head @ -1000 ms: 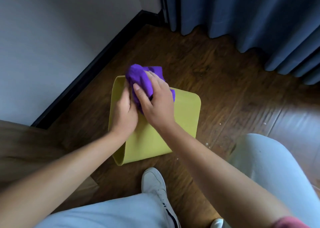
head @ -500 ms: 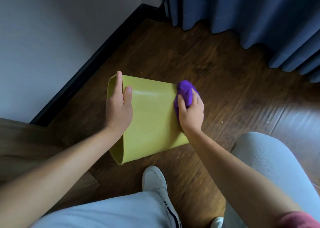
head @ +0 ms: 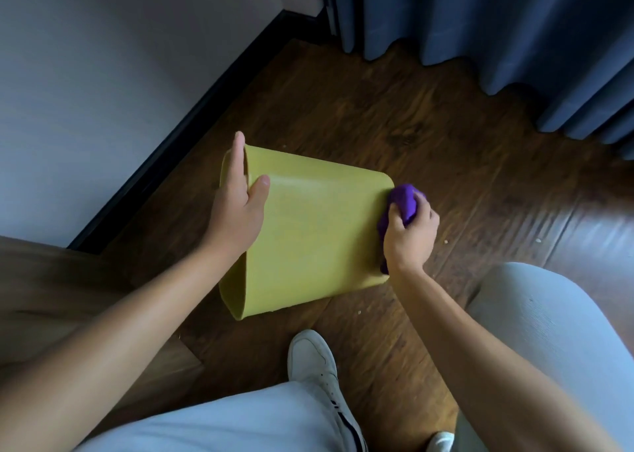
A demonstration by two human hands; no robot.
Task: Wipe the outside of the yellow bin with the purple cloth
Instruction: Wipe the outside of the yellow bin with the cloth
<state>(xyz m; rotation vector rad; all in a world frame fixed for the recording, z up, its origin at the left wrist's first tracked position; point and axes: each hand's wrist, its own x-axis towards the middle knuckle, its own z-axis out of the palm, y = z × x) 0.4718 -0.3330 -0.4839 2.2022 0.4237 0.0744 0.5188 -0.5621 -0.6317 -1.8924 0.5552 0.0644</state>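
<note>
The yellow bin (head: 319,232) lies on its side on the dark wooden floor, its open mouth to the left and its base to the right. My left hand (head: 240,208) grips the rim at the mouth, fingers over the edge and thumb on the upper wall. My right hand (head: 410,235) is closed around the bunched purple cloth (head: 404,201) and presses it against the bin's base end at the right. Part of the cloth is hidden under my fingers.
A white wall with a black skirting board (head: 192,132) runs along the left. Blue curtains (head: 497,40) hang at the back. A wooden furniture edge (head: 51,297) is at the left. My white shoe (head: 315,359) and pale trouser legs (head: 549,348) are close in front of the bin.
My right hand has carried the cloth from the top of the bin's wall rightwards to its base end. My left hand shifted from the wall to the rim and stays there.
</note>
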